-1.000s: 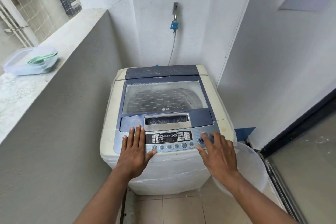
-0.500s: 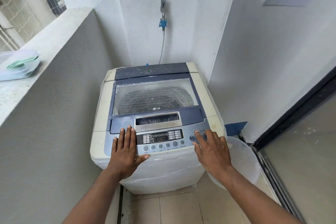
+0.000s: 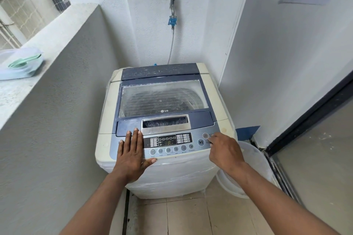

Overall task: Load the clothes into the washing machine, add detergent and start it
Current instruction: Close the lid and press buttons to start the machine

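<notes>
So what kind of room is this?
Probably a home's laundry nook or utility balcony: a top-loading washing machine fills the corner, a wall tap feeds it by hose, and a white tub stands on the tiled floor beside it.

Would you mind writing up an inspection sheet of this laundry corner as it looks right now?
Surface: top of the washing machine, lid closed; dark load dimly visible through the glass.
Job's things: control panel with a lit display; start/pause button uncovered. Detergent: nothing seen.
Clutter: clear plastic container with a green scoop on the ledge; white tub on the floor to the machine's right.
Hands: left hand flat on the panel's left side, fingers straight; right hand at the panel's right end, fingertips by the buttons, contact unclear.
Cables: hose hanging from the wall tap down behind the machine.
Surroundings: white walls, tiled floor, dark-framed glass door at right.
</notes>
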A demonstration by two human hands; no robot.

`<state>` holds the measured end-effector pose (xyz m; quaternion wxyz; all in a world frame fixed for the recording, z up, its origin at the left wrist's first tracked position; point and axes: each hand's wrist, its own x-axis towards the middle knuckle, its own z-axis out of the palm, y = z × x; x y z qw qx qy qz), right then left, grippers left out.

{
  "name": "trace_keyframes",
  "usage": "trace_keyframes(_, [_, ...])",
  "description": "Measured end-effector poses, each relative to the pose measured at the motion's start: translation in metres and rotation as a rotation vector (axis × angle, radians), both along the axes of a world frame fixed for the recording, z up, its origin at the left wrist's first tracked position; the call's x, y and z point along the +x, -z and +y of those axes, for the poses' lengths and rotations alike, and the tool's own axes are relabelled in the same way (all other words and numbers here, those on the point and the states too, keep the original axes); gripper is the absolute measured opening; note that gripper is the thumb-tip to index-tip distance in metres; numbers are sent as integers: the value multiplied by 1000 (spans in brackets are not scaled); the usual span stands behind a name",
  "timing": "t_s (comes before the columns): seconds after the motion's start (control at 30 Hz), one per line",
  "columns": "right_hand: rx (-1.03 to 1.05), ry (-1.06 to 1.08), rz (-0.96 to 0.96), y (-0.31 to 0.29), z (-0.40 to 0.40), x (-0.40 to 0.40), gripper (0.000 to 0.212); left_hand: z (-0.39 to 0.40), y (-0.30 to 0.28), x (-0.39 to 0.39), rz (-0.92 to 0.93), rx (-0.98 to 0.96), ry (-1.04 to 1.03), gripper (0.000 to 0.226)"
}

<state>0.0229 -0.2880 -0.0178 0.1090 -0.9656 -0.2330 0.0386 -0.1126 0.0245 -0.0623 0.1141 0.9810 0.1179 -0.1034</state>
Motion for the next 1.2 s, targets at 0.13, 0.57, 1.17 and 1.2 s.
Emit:
trace_keyframes(0.13, [141,55,43,3,-13,-2,32,1,2,0,-6,-5,4,126])
trace_keyframes(0.57, [125,64,77,-6,-6,-12,37,1,0,-1,-2,2,1,125])
trace_keyframes(1.17, [-27,100,31,8,74,-83,69,1,2,-1,-15,17,4,119])
trace_keyframes(1.2, [-16,91,43,7,81,-87,70,0,2,-1,-15,16,3,119])
